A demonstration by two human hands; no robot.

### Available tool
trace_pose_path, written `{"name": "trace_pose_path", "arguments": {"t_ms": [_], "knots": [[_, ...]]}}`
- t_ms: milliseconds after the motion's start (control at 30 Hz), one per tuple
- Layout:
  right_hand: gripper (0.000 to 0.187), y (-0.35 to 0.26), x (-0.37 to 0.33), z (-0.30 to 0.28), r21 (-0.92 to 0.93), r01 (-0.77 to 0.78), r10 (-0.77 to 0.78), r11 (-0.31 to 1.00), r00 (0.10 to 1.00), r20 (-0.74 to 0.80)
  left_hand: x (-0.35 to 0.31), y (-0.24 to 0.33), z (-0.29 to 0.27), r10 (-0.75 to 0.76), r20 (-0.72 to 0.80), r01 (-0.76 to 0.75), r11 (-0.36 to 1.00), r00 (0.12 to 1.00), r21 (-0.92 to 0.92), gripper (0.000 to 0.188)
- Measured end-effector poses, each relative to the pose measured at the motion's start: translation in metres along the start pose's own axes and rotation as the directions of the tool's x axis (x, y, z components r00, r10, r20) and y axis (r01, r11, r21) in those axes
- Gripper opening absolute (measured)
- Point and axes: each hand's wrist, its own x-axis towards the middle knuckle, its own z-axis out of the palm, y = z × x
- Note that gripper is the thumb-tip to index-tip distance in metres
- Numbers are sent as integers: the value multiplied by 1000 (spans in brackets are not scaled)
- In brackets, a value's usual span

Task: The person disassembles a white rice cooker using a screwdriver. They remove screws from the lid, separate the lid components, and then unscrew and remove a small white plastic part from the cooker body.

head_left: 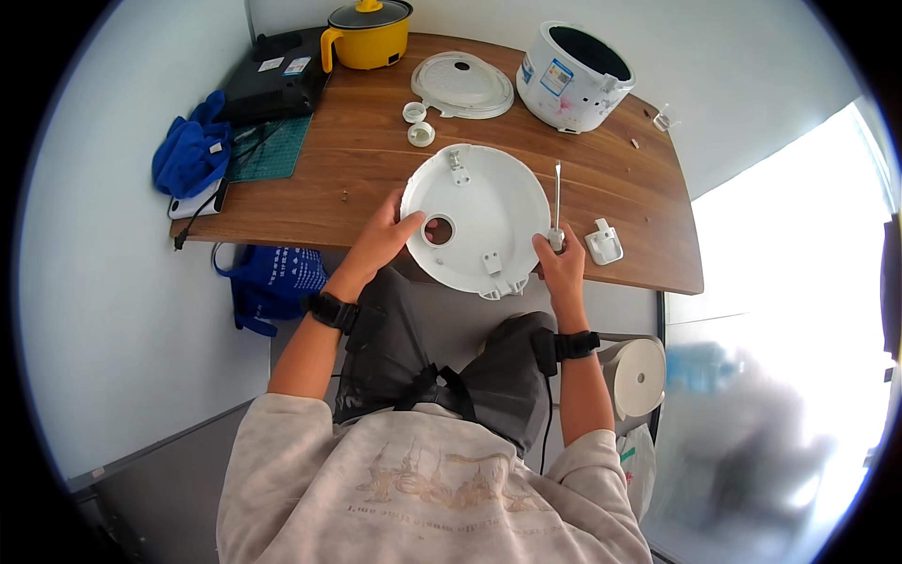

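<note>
Tilted at the table's near edge is a white round plastic lid shell, its hollow side with screw posts facing me. My left hand grips the shell's left rim, thumb on top beside the round hole, through which a fingertip shows. My right hand is closed at the right rim. It also holds a screwdriver with a pale handle, its metal shaft pointing away from me. Some of the right fingers are hidden under the shell. Just right of that hand lies a small white plastic part on the table.
On the wooden table stand a white rice cooker body, a white inner lid, two small white caps and a yellow pot. A blue cloth, a green mat and a black case lie left.
</note>
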Motion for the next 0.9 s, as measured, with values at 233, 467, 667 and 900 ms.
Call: {"name": "trace_pose_path", "arguments": {"t_ms": [233,467,667,900], "knots": [[27,4,-3,3,-54,48,-53,997,994,-100,-23,42,18,575,96,-404,437,812,803,49],[25,11,1,6,-86,92,-101,992,989,-106,-35,58,19,241,594,-639,219,767,737,14],[21,16,6,5,-122,88,-100,989,990,-101,-37,64,25,166,595,-617,262,787,742,4],[18,18,7,6,-117,105,-116,988,988,-99,-35,56,22,224,609,-645,153,761,749,5]]}}
